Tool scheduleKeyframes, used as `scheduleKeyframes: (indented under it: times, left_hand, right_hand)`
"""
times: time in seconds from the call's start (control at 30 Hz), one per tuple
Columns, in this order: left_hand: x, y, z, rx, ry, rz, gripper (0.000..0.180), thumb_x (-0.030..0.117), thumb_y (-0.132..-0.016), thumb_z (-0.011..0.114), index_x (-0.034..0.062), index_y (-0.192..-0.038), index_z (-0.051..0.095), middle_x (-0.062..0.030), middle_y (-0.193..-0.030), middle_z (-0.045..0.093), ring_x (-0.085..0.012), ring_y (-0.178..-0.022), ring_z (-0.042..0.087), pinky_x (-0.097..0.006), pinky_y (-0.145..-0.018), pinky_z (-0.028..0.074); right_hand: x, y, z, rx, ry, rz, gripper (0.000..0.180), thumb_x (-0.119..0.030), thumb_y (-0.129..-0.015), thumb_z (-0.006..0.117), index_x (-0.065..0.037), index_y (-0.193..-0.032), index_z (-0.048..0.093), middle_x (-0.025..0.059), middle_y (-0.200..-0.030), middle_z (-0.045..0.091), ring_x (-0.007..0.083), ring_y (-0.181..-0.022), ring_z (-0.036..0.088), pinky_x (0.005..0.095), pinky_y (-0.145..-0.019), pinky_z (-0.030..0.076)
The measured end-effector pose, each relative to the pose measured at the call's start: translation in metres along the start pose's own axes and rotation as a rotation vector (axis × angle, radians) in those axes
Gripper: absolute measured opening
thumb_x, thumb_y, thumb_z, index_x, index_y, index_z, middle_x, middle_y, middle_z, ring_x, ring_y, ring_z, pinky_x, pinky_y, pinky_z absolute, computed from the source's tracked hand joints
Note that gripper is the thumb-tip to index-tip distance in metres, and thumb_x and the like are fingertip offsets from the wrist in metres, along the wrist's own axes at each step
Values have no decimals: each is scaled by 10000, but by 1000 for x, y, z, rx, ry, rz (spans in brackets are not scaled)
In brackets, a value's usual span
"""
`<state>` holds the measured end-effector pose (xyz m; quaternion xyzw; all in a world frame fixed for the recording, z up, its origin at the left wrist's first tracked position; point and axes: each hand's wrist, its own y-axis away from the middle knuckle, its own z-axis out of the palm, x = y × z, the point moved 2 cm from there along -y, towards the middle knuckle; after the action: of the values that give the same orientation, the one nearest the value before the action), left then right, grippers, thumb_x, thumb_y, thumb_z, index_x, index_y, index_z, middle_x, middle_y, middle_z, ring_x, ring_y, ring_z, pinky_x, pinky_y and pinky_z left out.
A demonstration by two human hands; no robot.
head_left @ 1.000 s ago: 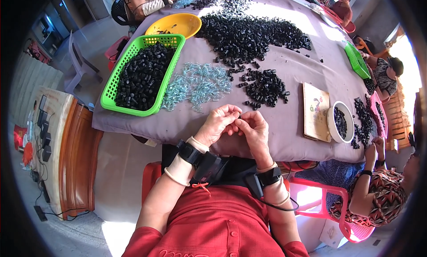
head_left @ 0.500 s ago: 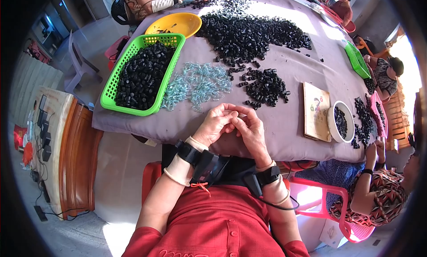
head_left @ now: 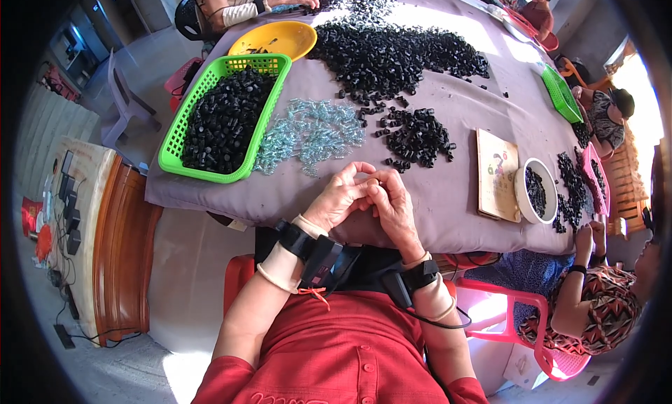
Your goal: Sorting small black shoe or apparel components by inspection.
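Note:
My left hand [head_left: 341,197] and my right hand [head_left: 392,202] meet fingertip to fingertip at the near edge of the grey-covered table [head_left: 462,117]. Between the fingertips they pinch a small black part [head_left: 373,189]; most of it is hidden by the fingers. Just beyond my hands lie a heap of clear bluish pieces [head_left: 311,132] and a small pile of black caps [head_left: 418,136]. A green basket [head_left: 222,117] full of black caps stands to the left of the bluish heap.
A large spread of black caps [head_left: 392,51] covers the far table, next to a yellow bowl [head_left: 276,40]. A wooden board [head_left: 498,174] and a white bowl [head_left: 537,191] sit at right. Other people sit at the right and far edges. A wooden cabinet [head_left: 115,243] stands at left.
My hands stay joined at the table edge; the fingers shift slightly around the small part. Nothing else moves.

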<state>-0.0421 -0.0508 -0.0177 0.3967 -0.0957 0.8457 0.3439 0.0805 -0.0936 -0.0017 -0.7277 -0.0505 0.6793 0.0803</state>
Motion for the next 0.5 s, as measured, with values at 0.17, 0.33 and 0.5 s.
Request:
scheduleKeyframes:
  times: [0.17, 0.33, 0.5]
  left_hand:
    - [-1, 1, 1, 23, 93, -6, 329, 122, -829, 602, 72, -1101, 423, -50, -880, 562, -122, -738, 574, -254, -630, 483]
    - [4, 7, 6, 75, 165, 17, 245, 100, -856, 550, 64, -1078, 455, -77, -890, 577, -152, -734, 581, -271, -612, 483]
    - [63, 16, -4, 192, 223, 335, 140, 194, -870, 550, 71, -937, 537, -74, -833, 597, -112, -657, 546, -238, -588, 445]
  right_hand:
    - [-1, 1, 3, 26, 12, 28, 195, -154, -858, 559, -14, -992, 535, 11, -769, 488, 55, -597, 516, 184, -484, 406]
    - [-7, 4, 3, 18, -97, 116, 271, -148, -857, 566, -29, -1091, 497, -5, -815, 505, 55, -652, 521, 173, -510, 414]
    - [2, 6, -3, 136, -197, 143, 262, -141, -872, 543, 3, -1086, 499, 19, -821, 522, 55, -578, 473, 184, -513, 418]
